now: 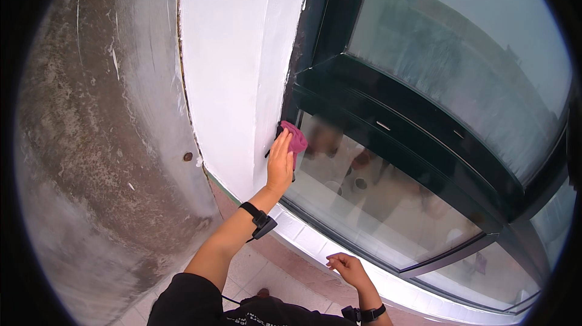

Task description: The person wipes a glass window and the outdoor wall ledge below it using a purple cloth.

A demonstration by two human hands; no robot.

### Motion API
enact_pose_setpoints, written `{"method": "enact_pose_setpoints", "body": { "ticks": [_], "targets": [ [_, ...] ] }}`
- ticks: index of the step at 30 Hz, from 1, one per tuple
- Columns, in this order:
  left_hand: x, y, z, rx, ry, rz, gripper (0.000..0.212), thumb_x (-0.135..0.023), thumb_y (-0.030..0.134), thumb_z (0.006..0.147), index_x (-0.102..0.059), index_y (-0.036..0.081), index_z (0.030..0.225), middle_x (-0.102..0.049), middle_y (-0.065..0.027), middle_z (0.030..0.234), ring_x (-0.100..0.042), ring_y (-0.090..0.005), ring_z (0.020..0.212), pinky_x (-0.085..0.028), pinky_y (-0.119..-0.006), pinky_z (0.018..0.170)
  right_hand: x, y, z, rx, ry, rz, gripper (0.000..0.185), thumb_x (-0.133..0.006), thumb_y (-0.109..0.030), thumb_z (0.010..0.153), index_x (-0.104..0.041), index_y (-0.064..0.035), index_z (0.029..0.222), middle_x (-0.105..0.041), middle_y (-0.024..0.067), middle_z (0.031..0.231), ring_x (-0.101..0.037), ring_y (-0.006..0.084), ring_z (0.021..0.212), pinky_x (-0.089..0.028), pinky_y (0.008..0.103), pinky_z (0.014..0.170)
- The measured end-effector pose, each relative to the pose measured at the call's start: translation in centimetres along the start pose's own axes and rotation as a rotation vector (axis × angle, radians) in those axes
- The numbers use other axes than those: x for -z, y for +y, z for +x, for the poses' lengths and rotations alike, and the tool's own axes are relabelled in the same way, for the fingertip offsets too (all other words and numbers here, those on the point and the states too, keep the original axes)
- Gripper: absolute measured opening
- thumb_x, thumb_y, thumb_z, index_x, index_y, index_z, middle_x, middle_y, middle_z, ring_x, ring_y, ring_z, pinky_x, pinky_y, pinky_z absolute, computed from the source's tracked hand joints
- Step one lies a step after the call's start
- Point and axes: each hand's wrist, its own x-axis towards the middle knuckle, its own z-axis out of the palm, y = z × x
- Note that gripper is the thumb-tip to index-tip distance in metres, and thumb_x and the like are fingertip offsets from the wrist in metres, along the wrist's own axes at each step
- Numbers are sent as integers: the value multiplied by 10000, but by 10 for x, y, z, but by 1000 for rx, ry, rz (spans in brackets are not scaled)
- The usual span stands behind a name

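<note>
My left hand [279,162] presses a magenta cloth [298,138] flat against the dark green window frame [309,94], right by the edge of the white wall strip [227,76]. Its fingers point up and cover part of the cloth. Lower right, my right hand [349,269] hangs in front of the white sill [313,239] with loosely bent fingers and nothing visible in it. Beside the cloth lies the lower glass pane [382,217], which shows blurred shapes behind or mirrored in it.
A larger upper pane [459,53] looks streaked or hazy. On the left stands a stained grey wall [91,144] with a rusty bolt head [188,157] near the white strip. Pale floor tiles [277,280] lie below. A black band with a small device [261,223] sits on my left wrist.
</note>
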Motion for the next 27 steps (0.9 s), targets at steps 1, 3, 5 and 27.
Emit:
{"method": "enact_pose_setpoints", "body": {
  "ticks": [1,3,5,27],
  "targets": [
    [5,3,-5,52,-32,-61,408,-443,24,880,-424,-32,1284,-416,-190,1349,-397,-362,1223,-318,-383,1021,-2,-9,7,17,-3,-3,255,-551,-194,903,-622,3,1050,-669,85,865,-630,135,822,-481,251,747],
    [12,11,-21,265,-42,-257,330,-411,101,928,-481,-16,1228,-573,-173,1109,-545,-260,994,-415,-333,878,-7,-26,23,101,13,33,281,-557,-218,906,-614,2,1072,-667,85,894,-622,148,873,-470,256,776],
    [21,16,-52,568,-221,-508,316,-408,144,944,-500,-7,1205,-614,-153,976,-576,-201,868,-445,-306,791,-9,-37,39,128,-12,166,374,-503,-279,938,-544,13,1168,-618,106,1056,-579,173,995,-467,321,862],
    [267,45,-131,1145,-266,-533,304,-420,178,955,-543,-7,1162,-624,-112,1092,-612,-173,965,-469,-288,878,-19,-211,104,984,373,-189,548,-546,11,793,-391,33,1318,-466,194,1301,-446,300,1221,-330,332,1008]
  ]
}}
